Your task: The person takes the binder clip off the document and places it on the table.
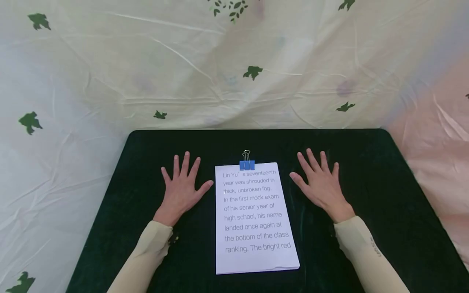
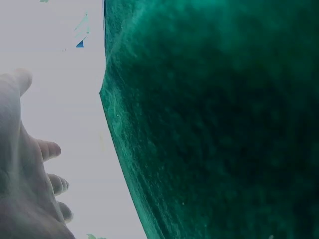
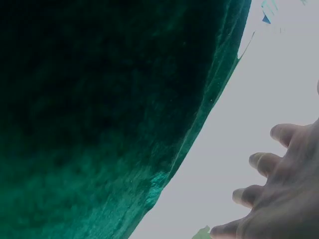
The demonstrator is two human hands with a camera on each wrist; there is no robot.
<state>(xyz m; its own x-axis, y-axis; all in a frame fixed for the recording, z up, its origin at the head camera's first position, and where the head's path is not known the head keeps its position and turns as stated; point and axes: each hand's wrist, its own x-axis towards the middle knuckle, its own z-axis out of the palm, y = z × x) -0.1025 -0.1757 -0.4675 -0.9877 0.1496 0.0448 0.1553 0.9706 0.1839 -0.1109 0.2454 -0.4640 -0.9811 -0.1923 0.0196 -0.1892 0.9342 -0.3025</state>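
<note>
Paper stack point(image 1: 256, 259) lying flat on a dark green table point(image 1: 388, 191), printed side up, with the person's two hands at its sides. The left hand point(image 1: 181, 189) lies to the left of the stack's upper part, palm down, fingers straight and spread; its thumb tip is just beside the stack's edge. The right hand point(image 1: 321, 185) mirrors it to the right of the stack, its thumb a little farther off, fingers likewise straight and fanned. Neither hand grips anything. Both appear to rest on the table, although the wrist views, partly dark and partly washed out, do not settle the contact.

For the present step, apparently a resting posture, good form would consist of relaxed wrists, level palms and thumbs held off the stack, leaving the print uncovered and the sheets undisturbed. Because the blue clip point(image 1: 247, 165) binds the stack at its far edge, the sheets would probably lift most freely at the near edge, where the right corner shows a slight offset between layers. A light touch there should avoid raising several at once; a hard pull might drag sheets from the clip.

Containers: none is visible around the stack. The clip alone serves as a holder, its wire arms extending beyond the stack's far edge.
</note>
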